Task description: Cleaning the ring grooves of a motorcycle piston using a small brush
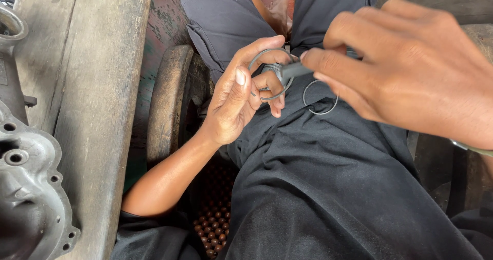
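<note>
rings and a small tool over my lap

my left hand (239,98) is curled shut around a small round metal part (273,73), the thumb and fingers pinching a thin grey ring (255,58) that loops over its top at about twelve o'clock from my palm. i keep the palm turned up and in, so the ring's edge faces the other hand.

my right hand (411,67) comes in from three o'clock, close to the camera and blurred. its fingers are closed on a short dark tool (294,69), whose tip meets the part held in the left hand. gripping it low near the tip seems to give finer control.

just below the tool, at about five o'clock from the left hand, a second thin ring (321,97) lies loose on my black trousers (328,188), the cloth stopping it from rolling away.

further out at nine o'clock stands a worn wooden bench (87,100), and on its left edge rests a grey cast metal casing (25,188) with bolt holes, well apart from both hands.
</note>
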